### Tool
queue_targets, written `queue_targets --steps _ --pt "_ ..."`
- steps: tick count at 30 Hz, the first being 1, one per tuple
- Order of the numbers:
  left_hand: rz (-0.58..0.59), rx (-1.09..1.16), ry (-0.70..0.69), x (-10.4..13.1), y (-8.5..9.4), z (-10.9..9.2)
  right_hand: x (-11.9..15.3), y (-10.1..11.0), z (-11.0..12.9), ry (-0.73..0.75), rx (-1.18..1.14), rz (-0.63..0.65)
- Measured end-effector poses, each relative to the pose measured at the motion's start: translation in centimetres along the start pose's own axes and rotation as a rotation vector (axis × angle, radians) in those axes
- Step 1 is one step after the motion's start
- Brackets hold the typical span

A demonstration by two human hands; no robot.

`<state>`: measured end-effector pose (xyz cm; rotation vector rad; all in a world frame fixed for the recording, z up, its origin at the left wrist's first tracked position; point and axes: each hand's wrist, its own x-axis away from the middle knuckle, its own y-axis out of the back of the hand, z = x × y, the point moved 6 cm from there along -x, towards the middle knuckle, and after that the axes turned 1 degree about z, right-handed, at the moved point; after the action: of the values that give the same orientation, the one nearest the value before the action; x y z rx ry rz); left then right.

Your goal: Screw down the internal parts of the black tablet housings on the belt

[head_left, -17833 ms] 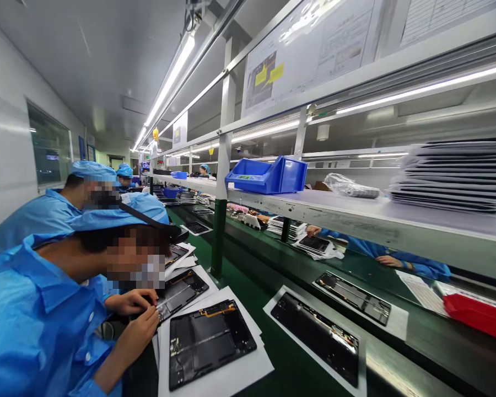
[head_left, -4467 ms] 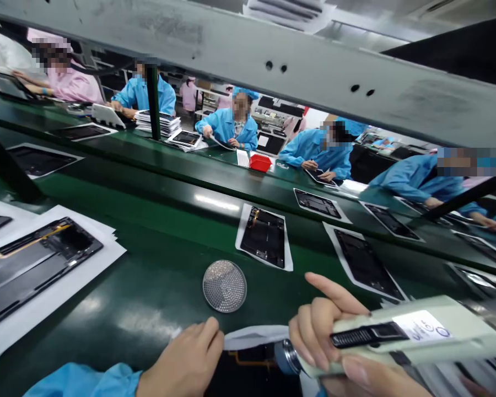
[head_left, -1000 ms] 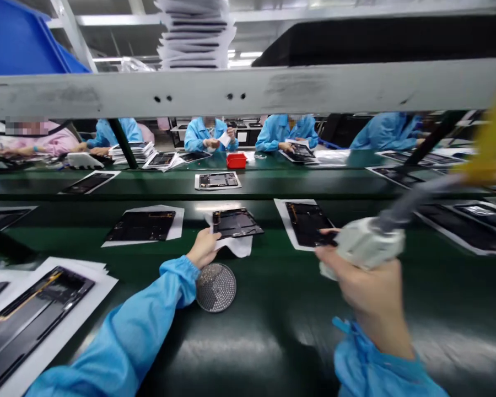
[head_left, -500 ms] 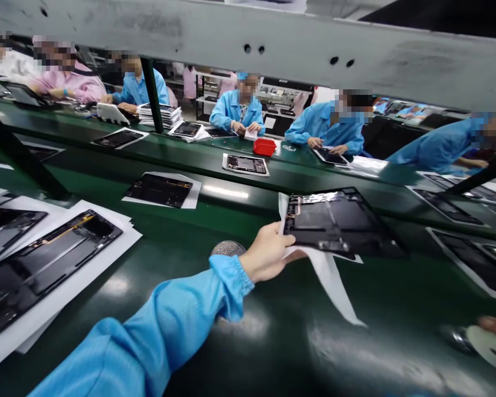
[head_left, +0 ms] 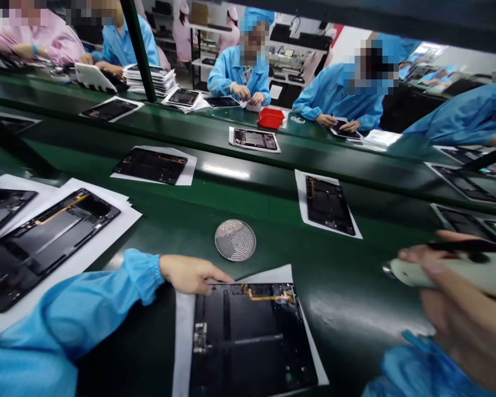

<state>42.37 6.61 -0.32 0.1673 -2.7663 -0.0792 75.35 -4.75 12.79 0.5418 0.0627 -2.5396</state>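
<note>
An opened tablet housing (head_left: 252, 342), dark inside with a yellow flex cable, lies on a sheet of white paper (head_left: 184, 331) in front of me. My left hand (head_left: 190, 274) is at its upper left corner, the index finger along the top edge and the thumb over the side; the remaining fingers are partly hidden. At the right, my right hand (head_left: 442, 275) is wrapped round a pale green handheld tool (head_left: 471, 273) with a short metal nozzle, held above the table and pointing left. Just beyond the housing is a round perforated metal disc (head_left: 235, 240).
More tablet housings on paper lie at the left (head_left: 53, 248) and along the bench beyond (head_left: 329, 204). Co-workers in blue (head_left: 242, 74) and pink sit across, near a red bin (head_left: 271, 118). A dark green post (head_left: 138, 49) and an overhead beam (head_left: 438, 22) cross the view.
My left hand has brought the tablet housing and its paper from the far bench down to the table before me. The right hand with the tool has come further into view.
</note>
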Motion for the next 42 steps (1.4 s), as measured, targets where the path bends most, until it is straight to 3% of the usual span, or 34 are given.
queue_targets --steps 3,6,10,14,18,27,42 --pt "-0.263 -0.634 0.073 1.9 0.9 0.2 1.0 -5.2 -0.4 -0.042 -0.177 0.124" --pt "-0.524 -1.135 0.027 2.0 -1.2 -0.6 2.4 -9.9 -1.9 -0.132 -0.244 0.341" --pt "-0.538 -1.287 -0.177 0.4 -5.4 -0.2 5.7 -15.0 -3.2 -0.215 -0.289 0.637" --pt "-0.605 -1.248 -0.235 -0.2 -6.4 1.2 9.1 -17.7 -3.2 -0.192 -0.414 0.693" --pt "-0.648 -1.197 -0.257 -0.2 -6.3 1.4 11.1 -18.8 -3.6 -0.189 -0.407 0.71" --pt "-0.767 -1.157 -0.307 -0.3 -6.0 0.4 11.2 -18.9 -4.5 -0.163 -0.412 0.67" --pt "-0.753 -1.13 -0.329 -0.3 -6.0 0.1 11.4 -19.1 -4.7 -0.153 -0.392 0.695"
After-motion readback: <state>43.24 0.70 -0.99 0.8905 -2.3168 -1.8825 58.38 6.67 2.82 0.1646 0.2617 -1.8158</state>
